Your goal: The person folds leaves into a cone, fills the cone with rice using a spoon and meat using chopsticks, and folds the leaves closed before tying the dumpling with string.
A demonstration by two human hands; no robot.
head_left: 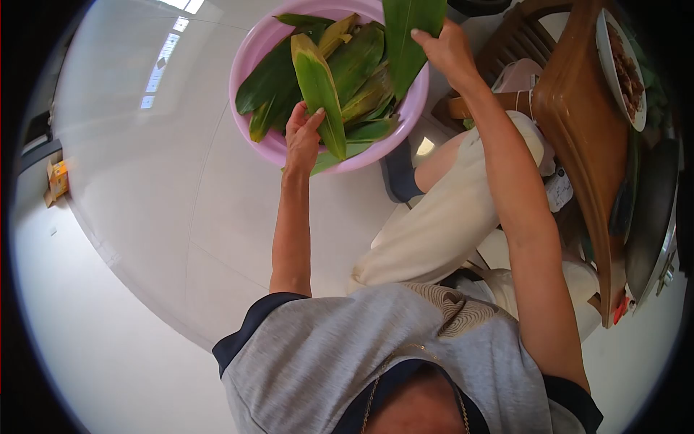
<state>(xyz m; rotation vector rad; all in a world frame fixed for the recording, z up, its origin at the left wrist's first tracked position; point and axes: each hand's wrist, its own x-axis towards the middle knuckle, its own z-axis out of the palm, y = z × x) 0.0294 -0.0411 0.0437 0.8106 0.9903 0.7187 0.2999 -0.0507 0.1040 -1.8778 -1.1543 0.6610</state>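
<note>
In and over a round pink plastic basin [418, 107], many long, pointed leaves. Left hand [300, 137] at the near side of the basin, grip closed in a light pinch, thumb on top, on the lower part of a long leaf [318, 87]: bright green, boat-shaped, yellowed at the far end, lying slantwise over the pile. Right hand [447, 54] above the basin's far right rim, grip closed between thumb and fingers on the edge of a broad, dark green leaf [406, 36], raised, with the top cut off by the frame.

Best held flat between thumb and fingertips, with light pressure and no sharp folding, to avoid a split along the fine lengthwise veins; best lifted one at a time, free of the others.

Inside the basin, a loose leaf pile [361, 61], smooth and slightly glossy, mixed deep green, yellow-green and brownish, with some curled edges. Beneath the basin, pale, shiny floor tiles [231, 217]. Right of the basin, smooth, rounded brown woodwork [578, 87] with slats, and beyond, a white dish [602, 50] of reddish-brown food [625, 61], too blurred to name. Just beside the basin's lower right, a dark slipper [395, 173]. Far left of the basin, a small orange-yellow box [58, 181].
</note>
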